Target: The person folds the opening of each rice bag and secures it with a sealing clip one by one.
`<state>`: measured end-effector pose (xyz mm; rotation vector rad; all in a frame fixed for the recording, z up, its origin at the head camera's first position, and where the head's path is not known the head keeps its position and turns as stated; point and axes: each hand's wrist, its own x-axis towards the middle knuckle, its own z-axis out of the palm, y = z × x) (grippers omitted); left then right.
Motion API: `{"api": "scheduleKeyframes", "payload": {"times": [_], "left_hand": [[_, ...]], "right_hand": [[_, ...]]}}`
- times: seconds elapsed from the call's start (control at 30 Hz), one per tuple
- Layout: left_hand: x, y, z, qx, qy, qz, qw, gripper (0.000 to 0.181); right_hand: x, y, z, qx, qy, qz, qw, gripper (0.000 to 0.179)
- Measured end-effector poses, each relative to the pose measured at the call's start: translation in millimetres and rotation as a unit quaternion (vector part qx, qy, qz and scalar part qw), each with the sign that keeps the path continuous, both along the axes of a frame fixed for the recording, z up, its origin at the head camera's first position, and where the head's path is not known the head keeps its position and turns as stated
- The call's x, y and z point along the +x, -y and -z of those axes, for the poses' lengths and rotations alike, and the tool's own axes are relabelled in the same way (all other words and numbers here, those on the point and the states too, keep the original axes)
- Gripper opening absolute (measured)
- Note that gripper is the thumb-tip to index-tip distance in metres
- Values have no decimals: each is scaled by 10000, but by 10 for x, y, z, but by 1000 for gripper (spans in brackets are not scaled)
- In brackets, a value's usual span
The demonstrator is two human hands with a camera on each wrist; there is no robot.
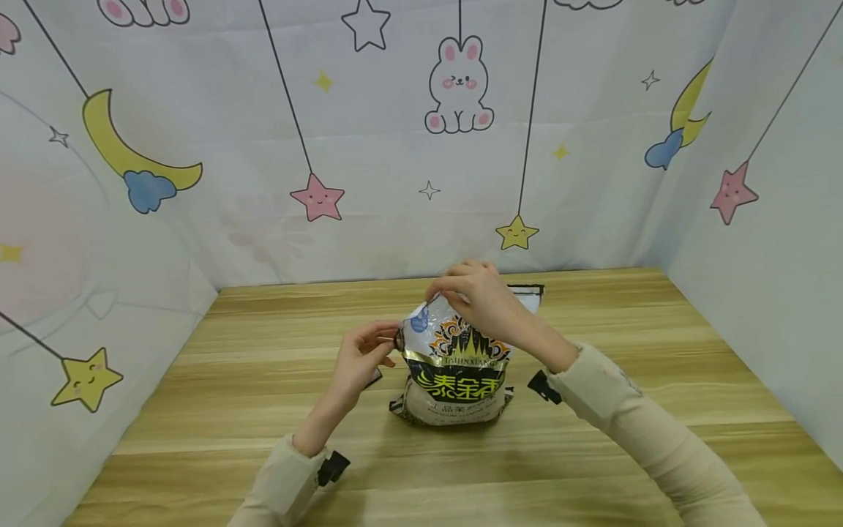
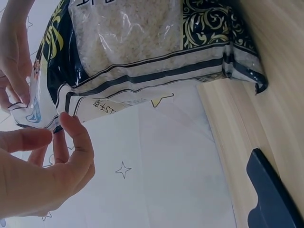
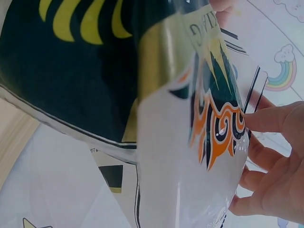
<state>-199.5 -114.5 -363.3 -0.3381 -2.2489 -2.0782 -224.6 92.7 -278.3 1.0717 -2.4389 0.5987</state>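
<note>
A plastic bag of rice (image 1: pixel 454 406) stands on the table, its lower part bulging and its upper part slack. White grains show through a window in the left wrist view, beside a black and gold pattern. My left hand (image 1: pixel 358 359) pinches the bag's upper left edge between thumb and finger. Over the top edge reaches my right hand (image 1: pixel 477 300), gripping the film with the thumb on one face and fingers on the other, as the right wrist view shows. Behind that hand, the bag's far top corner (image 1: pixel 530 290) sticks out to the right.
The wood-grain table (image 1: pixel 606 329) extends around the bag. A dark, curved-edged flat object (image 2: pixel 273 190) lies on it by my left hand, mostly hidden in the head view. White cloth printed with stars and rabbits (image 1: pixel 388 139) hangs behind and on both sides.
</note>
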Motion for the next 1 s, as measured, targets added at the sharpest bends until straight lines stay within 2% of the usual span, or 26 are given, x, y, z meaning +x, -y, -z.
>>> {"api": "scheduleKeyframes", "payload": {"times": [0.23,0.43,0.53,0.63,0.77,1.0], "left_hand": [[-14,-16,-67,275,599,-10,9978,27],[-46,-48,-107,157,873,44,9961,33],[-54,-62,-110,141,936,59,9955,32],[-49,-67,-116,117,948,96,9954,31],[-35,-72,-124,89,847,174,9962,32],[-32,-101,-101,-29,507,68,9987,29]], "right_hand": [[9,-5,-16,108,55,1,9999,23],[12,-3,-17,165,63,5,9998,25],[12,1,-12,189,196,9,9996,29],[26,5,-13,182,449,25,9988,29],[54,20,-23,183,703,105,9973,18],[47,65,17,315,331,255,9986,11]]}}
